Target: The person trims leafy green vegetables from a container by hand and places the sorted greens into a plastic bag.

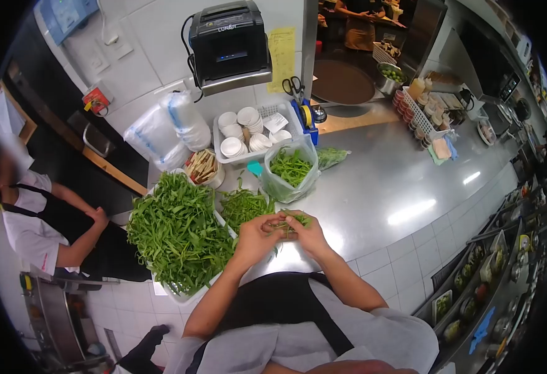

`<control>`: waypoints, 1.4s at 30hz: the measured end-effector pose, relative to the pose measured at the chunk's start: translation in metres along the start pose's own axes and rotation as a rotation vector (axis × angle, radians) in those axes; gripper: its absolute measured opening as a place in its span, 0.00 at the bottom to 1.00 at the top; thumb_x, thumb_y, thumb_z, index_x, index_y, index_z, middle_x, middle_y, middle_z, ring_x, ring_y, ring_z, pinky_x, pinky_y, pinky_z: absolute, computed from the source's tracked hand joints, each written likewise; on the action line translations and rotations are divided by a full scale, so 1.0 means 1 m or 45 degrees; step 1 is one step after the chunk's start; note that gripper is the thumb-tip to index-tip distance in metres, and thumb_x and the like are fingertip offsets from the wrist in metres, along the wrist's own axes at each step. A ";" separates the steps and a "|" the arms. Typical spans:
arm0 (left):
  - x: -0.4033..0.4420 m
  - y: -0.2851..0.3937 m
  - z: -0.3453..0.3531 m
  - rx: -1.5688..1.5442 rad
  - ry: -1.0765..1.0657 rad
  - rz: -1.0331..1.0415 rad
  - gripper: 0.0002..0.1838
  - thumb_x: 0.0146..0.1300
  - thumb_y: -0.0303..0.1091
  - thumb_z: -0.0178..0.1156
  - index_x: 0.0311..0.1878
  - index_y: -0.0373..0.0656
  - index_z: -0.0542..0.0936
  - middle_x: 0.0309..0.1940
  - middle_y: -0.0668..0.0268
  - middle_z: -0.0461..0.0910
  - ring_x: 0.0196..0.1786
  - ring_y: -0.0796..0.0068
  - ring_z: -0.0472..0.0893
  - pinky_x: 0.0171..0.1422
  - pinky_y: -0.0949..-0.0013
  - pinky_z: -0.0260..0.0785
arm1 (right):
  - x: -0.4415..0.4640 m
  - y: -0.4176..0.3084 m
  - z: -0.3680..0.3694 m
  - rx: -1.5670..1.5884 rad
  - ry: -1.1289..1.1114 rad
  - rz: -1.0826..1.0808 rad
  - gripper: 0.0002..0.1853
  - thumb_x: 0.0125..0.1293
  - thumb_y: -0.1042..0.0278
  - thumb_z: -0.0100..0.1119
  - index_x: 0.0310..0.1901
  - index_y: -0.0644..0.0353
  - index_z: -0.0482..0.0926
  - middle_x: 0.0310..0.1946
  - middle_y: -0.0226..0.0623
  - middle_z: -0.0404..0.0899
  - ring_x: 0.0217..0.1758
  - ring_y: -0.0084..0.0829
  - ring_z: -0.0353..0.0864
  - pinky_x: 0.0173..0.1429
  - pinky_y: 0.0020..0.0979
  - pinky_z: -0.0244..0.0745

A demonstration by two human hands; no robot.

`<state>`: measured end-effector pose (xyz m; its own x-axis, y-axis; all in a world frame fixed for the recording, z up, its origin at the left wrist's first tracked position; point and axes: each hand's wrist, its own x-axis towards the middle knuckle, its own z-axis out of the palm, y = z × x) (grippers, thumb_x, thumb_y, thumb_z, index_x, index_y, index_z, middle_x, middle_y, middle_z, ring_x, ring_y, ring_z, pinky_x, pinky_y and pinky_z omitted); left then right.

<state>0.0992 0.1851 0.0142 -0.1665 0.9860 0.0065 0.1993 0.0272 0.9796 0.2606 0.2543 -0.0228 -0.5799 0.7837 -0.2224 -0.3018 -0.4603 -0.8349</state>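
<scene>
Greens (301, 218) sit, in the head view, pinched by the left hand (258, 237) and right hand (311, 235) over the counter (373, 174) near its edge, just in front of the bag (309, 182), where a light fingertip hold, a few at a time, would probably avoid bruising them.

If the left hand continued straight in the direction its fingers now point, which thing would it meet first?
Most likely the right hand, just past the greens between them: the left hand's fingers point inward. The fingers crowd together, so depth is unclear.
</scene>
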 end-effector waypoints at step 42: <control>-0.116 0.289 -0.090 1.282 -0.831 0.594 0.15 0.60 0.16 0.59 0.50 0.34 0.85 0.46 0.50 0.84 0.43 0.61 0.85 0.47 0.66 0.76 | 0.004 -0.026 0.011 -1.066 -0.379 -0.258 0.14 0.69 0.72 0.67 0.54 0.61 0.85 0.40 0.34 0.88 0.42 0.23 0.84 0.50 0.27 0.80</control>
<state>0.0890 0.0638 0.3148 0.5595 0.8256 -0.0731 0.7954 -0.5102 0.3271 0.2575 0.2648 0.0036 -0.7821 0.6230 0.0108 0.1614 0.2193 -0.9622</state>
